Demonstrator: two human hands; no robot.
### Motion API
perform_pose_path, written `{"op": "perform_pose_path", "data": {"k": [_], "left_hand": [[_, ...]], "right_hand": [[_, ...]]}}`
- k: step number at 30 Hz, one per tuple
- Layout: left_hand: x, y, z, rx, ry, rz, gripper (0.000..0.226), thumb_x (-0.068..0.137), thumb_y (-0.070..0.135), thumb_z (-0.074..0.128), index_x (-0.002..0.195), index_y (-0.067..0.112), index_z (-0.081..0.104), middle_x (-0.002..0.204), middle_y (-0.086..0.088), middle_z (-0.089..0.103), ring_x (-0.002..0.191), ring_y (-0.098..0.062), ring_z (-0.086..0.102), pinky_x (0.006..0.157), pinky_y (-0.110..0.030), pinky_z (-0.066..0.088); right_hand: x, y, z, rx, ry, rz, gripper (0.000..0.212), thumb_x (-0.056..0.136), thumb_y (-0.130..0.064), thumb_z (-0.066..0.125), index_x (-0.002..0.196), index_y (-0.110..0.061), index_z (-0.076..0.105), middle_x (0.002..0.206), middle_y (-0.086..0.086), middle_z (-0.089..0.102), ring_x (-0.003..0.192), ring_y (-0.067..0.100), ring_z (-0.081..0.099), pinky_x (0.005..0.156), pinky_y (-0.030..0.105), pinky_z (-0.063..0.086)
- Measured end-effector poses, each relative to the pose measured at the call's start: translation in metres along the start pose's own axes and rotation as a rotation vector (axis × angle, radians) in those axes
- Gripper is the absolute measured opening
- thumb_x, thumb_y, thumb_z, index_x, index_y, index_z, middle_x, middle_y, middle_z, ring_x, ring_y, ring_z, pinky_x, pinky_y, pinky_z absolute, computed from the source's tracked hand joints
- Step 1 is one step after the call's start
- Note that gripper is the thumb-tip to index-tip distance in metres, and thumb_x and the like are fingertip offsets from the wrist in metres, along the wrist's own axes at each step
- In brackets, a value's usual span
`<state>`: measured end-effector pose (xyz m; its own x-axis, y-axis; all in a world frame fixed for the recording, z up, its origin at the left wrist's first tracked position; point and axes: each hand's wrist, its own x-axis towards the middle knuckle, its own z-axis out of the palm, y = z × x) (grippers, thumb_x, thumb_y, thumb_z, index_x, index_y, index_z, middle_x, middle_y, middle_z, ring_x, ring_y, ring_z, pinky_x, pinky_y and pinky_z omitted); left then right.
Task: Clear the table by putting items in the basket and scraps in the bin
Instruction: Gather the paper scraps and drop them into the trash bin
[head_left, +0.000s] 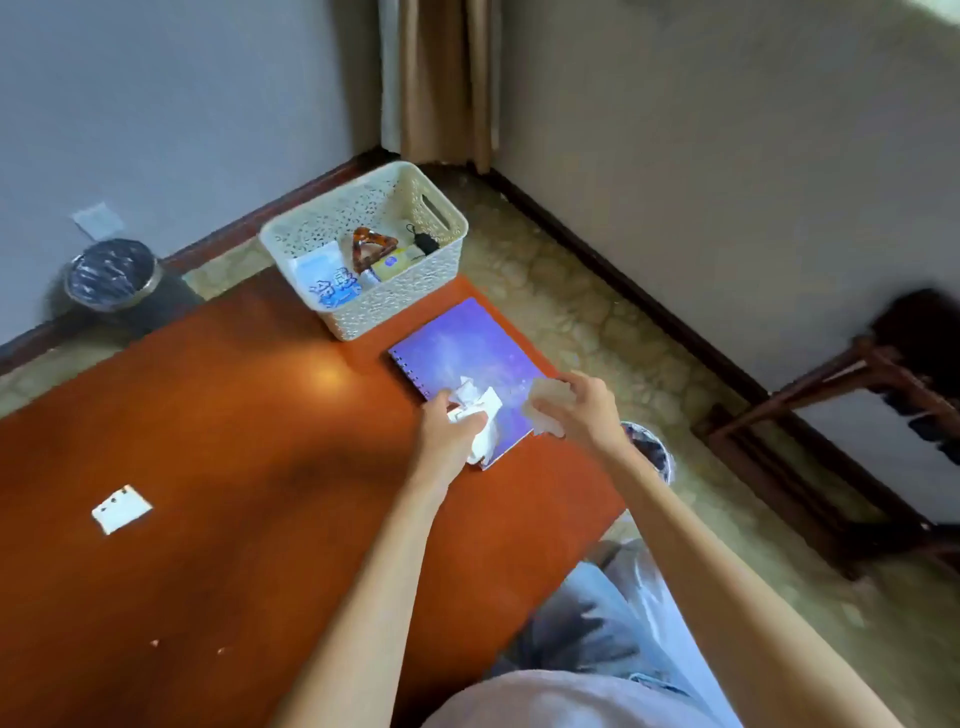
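Gripping crumpled tissue (480, 415) in the left hand (449, 428) and another scrap (545, 410) in the right hand (584, 410) over the notebook (462, 348), loose wads could drop short of the bin (649, 449).

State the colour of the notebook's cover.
Purple-blue, like a starry sky, on the spiral notebook; shown in the head view.
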<state>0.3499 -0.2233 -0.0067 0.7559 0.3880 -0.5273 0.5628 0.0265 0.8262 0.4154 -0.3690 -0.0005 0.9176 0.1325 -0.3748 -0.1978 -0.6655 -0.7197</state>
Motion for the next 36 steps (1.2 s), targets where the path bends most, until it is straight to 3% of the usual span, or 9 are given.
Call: {"op": "perform_pose_path", "data": {"k": [3, 7, 13, 17, 23, 26, 29, 32, 36], "left_hand": [[0.007, 0.015, 0.056, 0.168, -0.055, 0.043, 0.01, 0.083, 0.009, 0.06, 0.088, 0.012, 0.051, 0.07, 0.005, 0.051, 0.075, -0.022, 0.05, 0.05, -0.017, 0.039], [0.021, 0.042, 0.133, 0.264, -0.15, 0.069, 0.014, 0.084, 0.011, 0.06, 0.098, 0.011, 0.061, 0.094, -0.01, 0.062, 0.087, -0.026, 0.057, 0.065, -0.023, 0.037], [0.058, 0.066, 0.254, 0.404, -0.245, 0.064, 0.017, 0.086, 0.008, 0.055, 0.102, 0.007, 0.06, 0.093, -0.013, 0.059, 0.069, -0.021, 0.049, 0.046, -0.014, 0.035], [0.098, 0.051, 0.324, 0.542, -0.29, 0.002, 0.027, 0.086, 0.006, 0.054, 0.111, -0.002, 0.058, 0.113, -0.021, 0.063, 0.092, -0.03, 0.059, 0.07, -0.032, 0.044], [0.159, -0.008, 0.399, 0.692, -0.31, -0.109, 0.028, 0.085, 0.002, 0.054, 0.111, -0.005, 0.058, 0.115, -0.024, 0.062, 0.107, -0.035, 0.058, 0.081, -0.034, 0.047], [0.193, -0.048, 0.431, 0.746, -0.321, -0.162, 0.027, 0.085, 0.002, 0.055, 0.11, -0.007, 0.057, 0.116, -0.025, 0.062, 0.107, -0.037, 0.058, 0.083, -0.036, 0.047], [0.228, -0.095, 0.459, 0.838, -0.349, -0.184, 0.029, 0.085, 0.002, 0.054, 0.113, -0.005, 0.056, 0.122, -0.023, 0.059, 0.113, -0.036, 0.055, 0.087, -0.036, 0.047], [0.26, -0.144, 0.481, 0.947, -0.39, -0.182, 0.029, 0.086, 0.001, 0.052, 0.115, -0.001, 0.056, 0.122, -0.022, 0.059, 0.112, -0.037, 0.055, 0.089, -0.039, 0.048], [0.287, -0.2, 0.499, 1.031, -0.461, -0.222, 0.032, 0.087, -0.003, 0.046, 0.118, 0.0, 0.054, 0.122, -0.021, 0.057, 0.11, -0.038, 0.056, 0.089, -0.041, 0.048]], "right_hand": [[0.011, 0.035, -0.04, 0.075, 0.085, 0.1, 0.009, 0.08, -0.013, 0.068, 0.082, -0.011, 0.06, 0.082, 0.008, 0.053, 0.077, 0.021, 0.05, 0.057, 0.026, 0.038], [0.032, 0.076, -0.094, 0.147, 0.15, 0.223, 0.012, 0.083, -0.012, 0.065, 0.09, -0.006, 0.058, 0.082, 0.008, 0.054, 0.073, 0.022, 0.052, 0.056, 0.031, 0.049], [0.092, 0.153, -0.153, 0.205, 0.22, 0.396, 0.028, 0.083, -0.013, 0.063, 0.104, 0.005, 0.061, 0.089, 0.014, 0.057, 0.083, 0.032, 0.059, 0.076, 0.05, 0.054], [0.137, 0.213, -0.17, 0.198, 0.195, 0.512, 0.029, 0.083, -0.011, 0.059, 0.106, 0.007, 0.059, 0.087, 0.013, 0.055, 0.09, 0.037, 0.062, 0.08, 0.054, 0.054], [0.196, 0.303, -0.152, 0.226, 0.059, 0.683, 0.028, 0.087, -0.007, 0.053, 0.114, -0.002, 0.059, 0.095, 0.01, 0.055, 0.074, 0.027, 0.059, 0.048, 0.025, 0.056], [0.223, 0.355, -0.13, 0.241, 0.026, 0.733, 0.034, 0.088, -0.002, 0.049, 0.121, 0.002, 0.057, 0.096, 0.013, 0.06, 0.079, 0.03, 0.063, 0.068, 0.038, 0.06], [0.245, 0.407, -0.101, 0.253, 0.017, 0.789, 0.037, 0.089, -0.002, 0.044, 0.125, -0.001, 0.055, 0.099, 0.014, 0.061, 0.083, 0.031, 0.063, 0.062, 0.033, 0.058], [0.262, 0.458, -0.066, 0.256, -0.008, 0.835, 0.041, 0.09, -0.001, 0.041, 0.13, -0.001, 0.049, 0.116, 0.02, 0.062, 0.097, 0.032, 0.062, 0.088, 0.042, 0.052], [0.281, 0.512, -0.024, 0.275, -0.009, 0.9, 0.037, 0.09, 0.001, 0.037, 0.124, 0.003, 0.051, 0.097, 0.014, 0.059, 0.089, 0.027, 0.056, 0.09, 0.043, 0.049]]}}
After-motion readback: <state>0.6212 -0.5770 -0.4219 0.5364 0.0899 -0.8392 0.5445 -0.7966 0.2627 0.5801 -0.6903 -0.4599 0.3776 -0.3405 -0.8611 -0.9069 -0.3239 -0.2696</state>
